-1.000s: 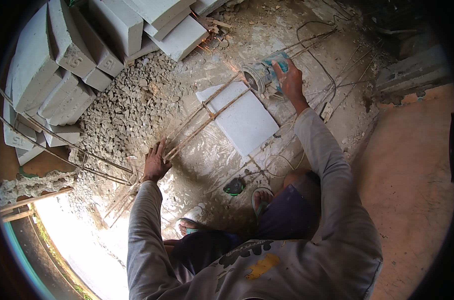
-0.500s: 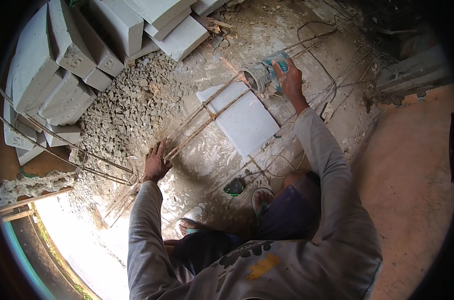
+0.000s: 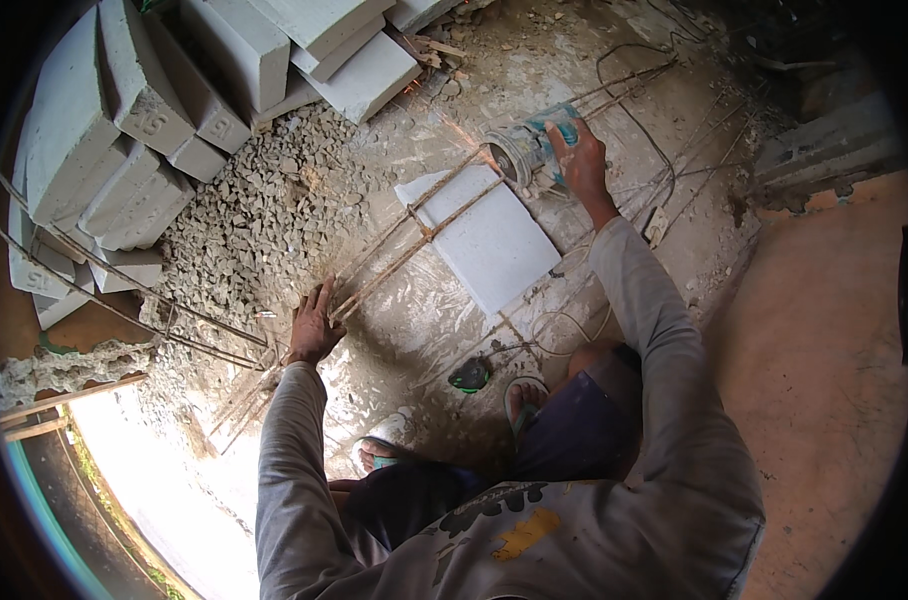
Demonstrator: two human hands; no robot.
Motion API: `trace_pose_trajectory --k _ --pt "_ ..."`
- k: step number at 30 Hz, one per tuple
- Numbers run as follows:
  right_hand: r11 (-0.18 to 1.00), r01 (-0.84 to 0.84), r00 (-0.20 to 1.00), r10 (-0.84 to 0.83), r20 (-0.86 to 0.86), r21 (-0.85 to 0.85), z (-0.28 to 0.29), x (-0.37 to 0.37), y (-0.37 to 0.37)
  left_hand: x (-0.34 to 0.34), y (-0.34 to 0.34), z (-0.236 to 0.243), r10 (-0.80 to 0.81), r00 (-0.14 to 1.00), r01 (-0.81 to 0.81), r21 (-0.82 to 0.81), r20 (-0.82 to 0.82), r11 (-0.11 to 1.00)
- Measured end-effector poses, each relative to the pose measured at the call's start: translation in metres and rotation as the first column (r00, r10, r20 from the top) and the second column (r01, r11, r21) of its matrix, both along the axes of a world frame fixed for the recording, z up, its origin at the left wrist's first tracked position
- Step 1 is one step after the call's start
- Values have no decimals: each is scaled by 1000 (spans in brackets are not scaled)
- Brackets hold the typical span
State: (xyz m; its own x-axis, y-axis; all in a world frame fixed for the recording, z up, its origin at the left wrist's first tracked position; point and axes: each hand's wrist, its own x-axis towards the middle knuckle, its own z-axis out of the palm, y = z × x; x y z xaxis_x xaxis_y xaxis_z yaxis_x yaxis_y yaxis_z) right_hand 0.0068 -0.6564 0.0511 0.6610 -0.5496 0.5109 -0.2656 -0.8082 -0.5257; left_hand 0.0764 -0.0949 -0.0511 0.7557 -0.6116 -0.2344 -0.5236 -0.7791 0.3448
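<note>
My right hand [image 3: 578,158] grips a teal angle grinder [image 3: 530,150] at the far end of two rusty steel rods [image 3: 414,238]. The grinder's disc meets the rods over a flat white block [image 3: 489,240], and a few sparks fly up to the left. My left hand [image 3: 314,325] presses down on the near end of the same rods, fingers spread over them. The rods run diagonally from my left hand up to the grinder. I crouch with both feet in sandals [image 3: 522,395] just below the block.
Stacked light grey blocks [image 3: 134,120] fill the upper left, with a heap of gravel [image 3: 264,210] beside them. More rusty rods [image 3: 124,305] lie at the left. The grinder's cable [image 3: 624,90] loops across the dusty floor. Reddish ground [image 3: 824,350] lies to the right.
The grinder has shifted slightly along the rods and sparks still fly. My left hand has stayed on the rods.
</note>
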Motion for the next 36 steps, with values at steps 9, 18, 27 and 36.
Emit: trace_pose_trajectory --k 9,18,27,36 --pt "992 -54 997 48 55 115 -27 6 -25 0 -6 3 -2 1000 2 2 -11 1000" --pt "989 -44 999 44 -1 144 -15 -1 -13 0 -1 1 0 1000 0 19 -11 1000" --pt "983 -36 999 31 31 181 -40 2 -39 4 -4 -6 1 999 -1 -5 -47 1000" --pt "997 -58 997 55 62 44 -4 -26 -6 -4 -5 2 25 999 -23 43 -35 999"
